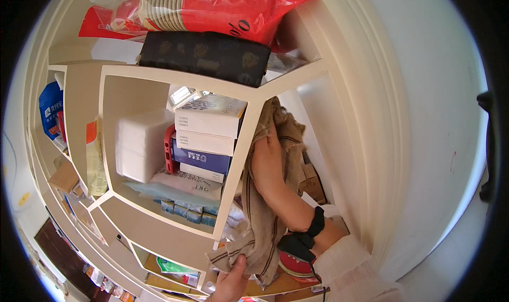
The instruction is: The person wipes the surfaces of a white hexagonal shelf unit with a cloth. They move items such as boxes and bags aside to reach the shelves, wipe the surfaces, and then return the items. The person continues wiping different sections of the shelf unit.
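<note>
A brown striped cloth (260, 210) with frayed edges hangs along a cream shelf divider (234, 163). My right hand (268, 145) grips its upper part beside the divider, and folds of cloth hide the fingertips. A black strap with a small device (300, 240) is around my right wrist. Lower down, my left hand (232, 282) pinches a corner of the same cloth, thumb on top. Left of the divider, a compartment holds stacked white boxes (206, 123), a dark blue box (203, 157), a red frame-like object (170, 149) and a white wrapped block (139, 147).
Above, a bag of paper cups (222, 10) lies on a black patterned box (204, 55). Blue wrapped packets (187, 212) sit low in the middle compartment. A red shoe (294, 264) stands below my right forearm. The white wall (437, 123) rises at right.
</note>
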A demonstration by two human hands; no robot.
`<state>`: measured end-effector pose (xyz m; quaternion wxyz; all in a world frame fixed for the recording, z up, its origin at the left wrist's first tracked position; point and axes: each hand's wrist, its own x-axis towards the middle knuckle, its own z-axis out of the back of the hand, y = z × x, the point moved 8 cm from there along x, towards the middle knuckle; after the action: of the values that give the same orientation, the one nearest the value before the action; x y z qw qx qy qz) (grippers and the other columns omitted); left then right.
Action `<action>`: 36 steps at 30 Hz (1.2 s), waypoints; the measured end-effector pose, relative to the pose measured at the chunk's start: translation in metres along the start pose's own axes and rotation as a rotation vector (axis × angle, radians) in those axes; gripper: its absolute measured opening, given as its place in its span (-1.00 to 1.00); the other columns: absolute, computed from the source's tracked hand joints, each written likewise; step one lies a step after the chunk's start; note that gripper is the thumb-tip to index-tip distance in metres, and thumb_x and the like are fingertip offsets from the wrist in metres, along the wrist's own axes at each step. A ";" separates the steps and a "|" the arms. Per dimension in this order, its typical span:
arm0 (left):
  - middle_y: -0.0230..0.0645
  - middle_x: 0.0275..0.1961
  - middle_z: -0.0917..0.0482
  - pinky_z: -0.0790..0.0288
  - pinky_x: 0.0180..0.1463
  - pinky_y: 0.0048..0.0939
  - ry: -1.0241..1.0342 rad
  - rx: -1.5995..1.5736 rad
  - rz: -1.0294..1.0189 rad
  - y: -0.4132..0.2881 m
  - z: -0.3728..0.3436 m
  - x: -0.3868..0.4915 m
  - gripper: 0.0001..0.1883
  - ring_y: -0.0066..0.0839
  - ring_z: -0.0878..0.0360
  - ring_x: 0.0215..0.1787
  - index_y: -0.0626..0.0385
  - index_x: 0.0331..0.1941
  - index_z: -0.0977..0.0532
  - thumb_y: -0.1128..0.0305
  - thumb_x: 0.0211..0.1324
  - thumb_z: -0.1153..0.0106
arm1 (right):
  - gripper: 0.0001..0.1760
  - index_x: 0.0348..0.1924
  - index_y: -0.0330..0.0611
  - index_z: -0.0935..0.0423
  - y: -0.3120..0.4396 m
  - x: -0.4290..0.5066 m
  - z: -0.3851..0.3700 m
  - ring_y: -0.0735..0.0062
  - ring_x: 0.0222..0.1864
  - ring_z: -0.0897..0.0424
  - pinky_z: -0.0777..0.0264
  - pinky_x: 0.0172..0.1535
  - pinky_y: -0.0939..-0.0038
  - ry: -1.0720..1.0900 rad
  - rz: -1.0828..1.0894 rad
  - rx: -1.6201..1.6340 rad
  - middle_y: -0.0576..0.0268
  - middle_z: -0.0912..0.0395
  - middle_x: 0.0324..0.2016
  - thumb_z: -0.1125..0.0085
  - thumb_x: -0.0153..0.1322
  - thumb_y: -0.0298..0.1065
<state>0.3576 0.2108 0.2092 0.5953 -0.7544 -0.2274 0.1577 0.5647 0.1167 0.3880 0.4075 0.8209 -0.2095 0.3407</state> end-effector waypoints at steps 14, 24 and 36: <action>-0.25 0.27 -0.36 -0.22 0.32 -0.08 0.192 -0.082 -0.130 -0.012 -0.039 0.039 -0.56 -0.26 -0.33 0.29 0.12 0.29 -0.19 0.37 0.37 0.11 | -0.63 0.00 -0.40 -0.39 -0.073 0.079 -0.009 0.17 -0.13 -0.52 -0.38 -0.04 0.31 -0.028 0.057 0.121 -0.06 -0.51 -0.11 0.07 0.43 -0.31; -0.28 0.20 -0.42 -0.29 0.27 -0.19 0.252 0.038 -0.066 0.002 -0.046 0.031 -0.63 -0.32 -0.40 0.22 0.14 0.23 -0.27 0.43 0.37 0.11 | -0.56 0.15 -0.21 -0.33 0.013 0.041 -0.010 0.27 0.03 -0.47 -0.38 0.11 0.27 -0.072 -0.338 0.993 0.14 -0.45 0.05 0.20 0.54 -0.12; -0.31 -0.02 -0.53 -0.36 0.13 -0.43 0.382 -0.019 -0.230 -0.034 -0.049 0.006 -0.64 -0.45 -0.51 0.04 0.27 0.13 -0.34 0.30 0.37 0.05 | -0.67 -0.02 -0.18 -0.41 -0.022 0.077 0.006 0.28 -0.09 -0.51 -0.43 0.01 0.25 -0.071 -0.226 1.010 0.16 -0.49 -0.10 0.19 0.51 -0.18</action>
<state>0.3827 0.1795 0.2541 0.6345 -0.7451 -0.1966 -0.0592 0.6334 0.1189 0.4303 -0.0123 0.9438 0.0574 0.3253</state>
